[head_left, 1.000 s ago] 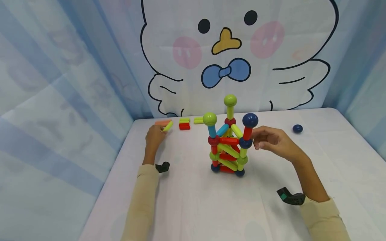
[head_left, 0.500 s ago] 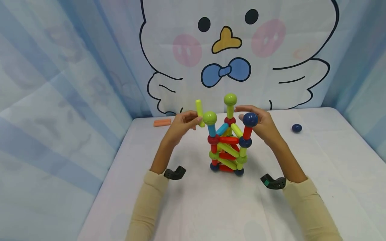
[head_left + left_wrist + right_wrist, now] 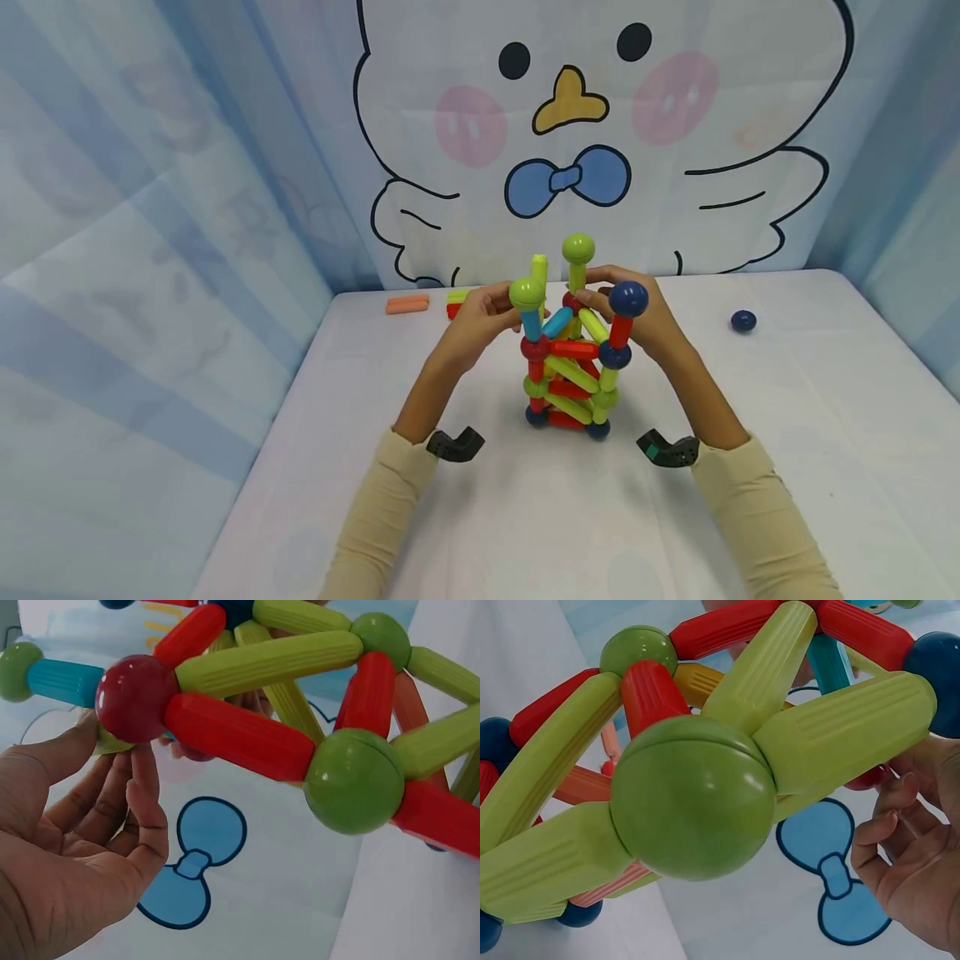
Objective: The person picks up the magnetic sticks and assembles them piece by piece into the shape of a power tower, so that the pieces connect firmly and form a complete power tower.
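Observation:
A tower of magnetic rods and balls (image 3: 574, 349) stands mid-table, with three posts rising from its top level. My left hand (image 3: 480, 321) pinches a yellow-green magnetic rod (image 3: 540, 268), held upright just behind the left post. In the left wrist view, part of that rod (image 3: 112, 742) shows behind a red ball (image 3: 137, 699), which hides the rest. My right hand (image 3: 647, 312) reaches round the tower's far side, thumb and fingers at the red ball (image 3: 573, 302) under the back post. The right wrist view has its curled fingers right at this ball (image 3: 865, 778).
Two orange rods (image 3: 407, 304) lie at the table's back left. Beside them, green and red rods (image 3: 456, 298) are partly hidden by my left hand. A loose dark blue ball (image 3: 743, 321) sits at the back right. A printed cloth (image 3: 480, 225) hangs behind the table.
My left hand has lifted the yellow-green rod from the back left and carried it right, to the tower. My right hand has moved from the tower's right side to its back post.

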The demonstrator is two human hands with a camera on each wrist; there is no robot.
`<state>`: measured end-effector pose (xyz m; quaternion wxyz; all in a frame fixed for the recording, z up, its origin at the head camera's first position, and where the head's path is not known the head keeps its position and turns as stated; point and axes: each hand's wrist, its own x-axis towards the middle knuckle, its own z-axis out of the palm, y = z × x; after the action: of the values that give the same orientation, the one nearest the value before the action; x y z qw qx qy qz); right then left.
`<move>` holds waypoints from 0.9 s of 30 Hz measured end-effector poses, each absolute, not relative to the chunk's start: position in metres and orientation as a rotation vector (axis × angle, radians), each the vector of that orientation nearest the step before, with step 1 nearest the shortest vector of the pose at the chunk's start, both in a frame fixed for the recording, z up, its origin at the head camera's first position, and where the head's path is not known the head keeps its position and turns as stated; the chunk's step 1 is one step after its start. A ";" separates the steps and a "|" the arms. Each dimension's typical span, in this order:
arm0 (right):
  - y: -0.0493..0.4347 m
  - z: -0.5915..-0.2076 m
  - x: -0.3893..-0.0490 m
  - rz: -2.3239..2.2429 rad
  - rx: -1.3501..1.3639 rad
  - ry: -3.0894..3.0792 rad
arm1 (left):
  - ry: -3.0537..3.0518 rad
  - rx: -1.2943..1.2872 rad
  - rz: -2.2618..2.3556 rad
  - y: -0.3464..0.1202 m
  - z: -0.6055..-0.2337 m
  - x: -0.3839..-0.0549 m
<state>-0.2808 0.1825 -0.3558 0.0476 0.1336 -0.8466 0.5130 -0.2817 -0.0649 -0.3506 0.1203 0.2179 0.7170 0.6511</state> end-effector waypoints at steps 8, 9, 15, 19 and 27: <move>0.182 -0.359 -0.281 1.605 0.446 -2.507 | 2.076 0.554 1.883 -0.057 -0.343 -0.277; 0.182 -0.360 -0.281 1.617 0.456 -2.491 | 2.069 0.543 1.891 -0.057 -0.344 -0.276; 0.179 -0.365 -0.279 1.674 0.509 -2.403 | 2.053 0.532 1.906 -0.056 -0.344 -0.273; 0.177 -0.366 -0.277 1.687 0.496 -2.396 | 2.057 0.534 1.904 -0.057 -0.343 -0.273; 0.173 -0.362 -0.272 1.659 0.532 -2.382 | 2.104 0.617 1.828 -0.059 -0.341 -0.275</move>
<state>-0.2722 0.1733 -0.3623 0.0951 0.1795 -0.8036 0.5595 -0.2747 -0.0587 -0.3410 0.1427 0.2139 0.7295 0.6338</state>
